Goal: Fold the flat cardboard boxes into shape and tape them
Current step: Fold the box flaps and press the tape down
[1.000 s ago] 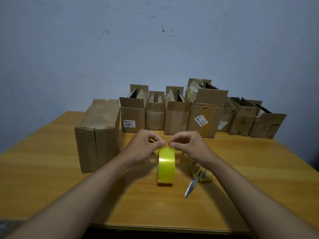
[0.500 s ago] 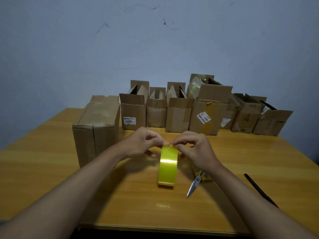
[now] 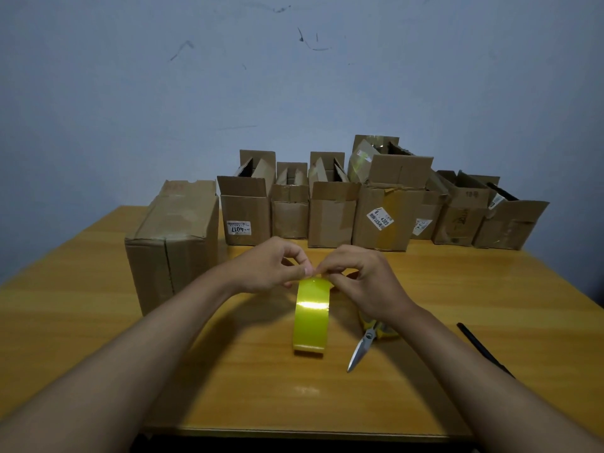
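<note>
A yellow tape roll (image 3: 311, 317) stands on its edge in the middle of the wooden table (image 3: 98, 322). My left hand (image 3: 271, 264) and my right hand (image 3: 362, 282) meet at the roll's top, and both pinch it there with thumb and fingertips. A closed cardboard box (image 3: 173, 240) stands to the left of my left arm. Several folded boxes with open top flaps (image 3: 330, 217) line the table's far edge against the wall.
Scissors with yellow handles (image 3: 367, 340) lie just right of the roll, partly under my right wrist, blades pointing toward me. A thin black pen (image 3: 483, 349) lies further right. The table's front edge runs along the bottom.
The view has tilted slightly, bringing the black pen into sight on the right. Both hands stay pinched at the top of the roll, which has not moved.
</note>
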